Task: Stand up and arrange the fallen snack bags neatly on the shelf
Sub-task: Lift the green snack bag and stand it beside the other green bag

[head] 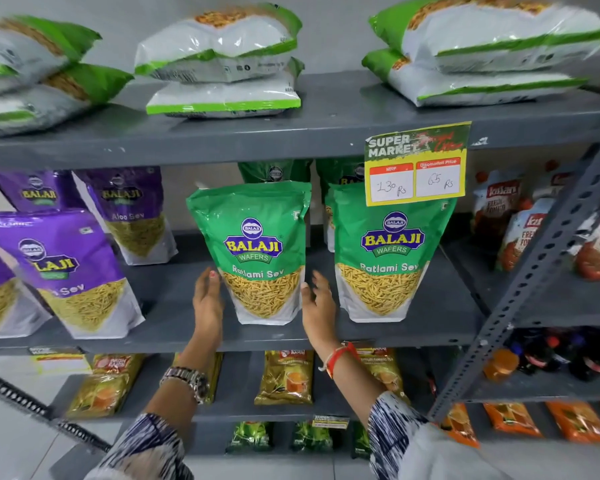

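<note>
Left hand (207,299) and right hand (317,299), fingers apart, flank green glossy plastic Ratlami Sev pouch (257,251) | upright, frame centre, grey metal shelf (174,306) | probably light, soft, slippery; hold lower sides

You're in a shop: grey racks (222,147) stocked with snack bags (257,251), and a "Super Market" price tag (417,164).

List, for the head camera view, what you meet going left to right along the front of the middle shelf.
Purple Aloo Sev bag → left hand → green Ratlami Sev bag between the hands → right hand → second Ratlami Sev bag → red tomato pouches.
</note>
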### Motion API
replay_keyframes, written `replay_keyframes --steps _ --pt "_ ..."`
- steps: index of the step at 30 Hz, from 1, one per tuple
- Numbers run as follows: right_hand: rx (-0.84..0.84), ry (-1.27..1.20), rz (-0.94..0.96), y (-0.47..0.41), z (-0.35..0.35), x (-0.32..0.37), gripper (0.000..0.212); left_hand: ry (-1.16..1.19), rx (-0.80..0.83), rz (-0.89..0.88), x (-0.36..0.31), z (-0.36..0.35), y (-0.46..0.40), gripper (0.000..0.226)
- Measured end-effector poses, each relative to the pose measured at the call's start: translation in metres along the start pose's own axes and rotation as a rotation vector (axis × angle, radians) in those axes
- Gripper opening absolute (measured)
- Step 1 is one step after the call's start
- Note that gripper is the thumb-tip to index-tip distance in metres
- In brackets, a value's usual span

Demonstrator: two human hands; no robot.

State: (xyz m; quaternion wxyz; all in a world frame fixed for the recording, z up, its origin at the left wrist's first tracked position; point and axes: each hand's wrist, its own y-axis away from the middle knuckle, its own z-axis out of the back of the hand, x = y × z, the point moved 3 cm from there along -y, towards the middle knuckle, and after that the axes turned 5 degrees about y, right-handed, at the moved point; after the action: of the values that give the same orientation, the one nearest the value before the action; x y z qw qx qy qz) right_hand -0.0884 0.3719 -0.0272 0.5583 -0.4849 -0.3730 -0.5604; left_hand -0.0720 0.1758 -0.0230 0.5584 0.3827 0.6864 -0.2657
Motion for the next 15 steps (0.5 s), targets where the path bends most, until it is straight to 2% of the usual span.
replay_keyframes --steps 4,15 --pt "-0.082 0.006 0.013 -0.003 0.000 0.004 0.022 0.002 0.087 0.022 0.000 -0.005 0.005 0.036" --pt "-0.179 -0.043 -0.075 -0.006 0.002 -0.008 0.016 0.009 0.132 0.007 0.004 -0.011 0.012 0.034"
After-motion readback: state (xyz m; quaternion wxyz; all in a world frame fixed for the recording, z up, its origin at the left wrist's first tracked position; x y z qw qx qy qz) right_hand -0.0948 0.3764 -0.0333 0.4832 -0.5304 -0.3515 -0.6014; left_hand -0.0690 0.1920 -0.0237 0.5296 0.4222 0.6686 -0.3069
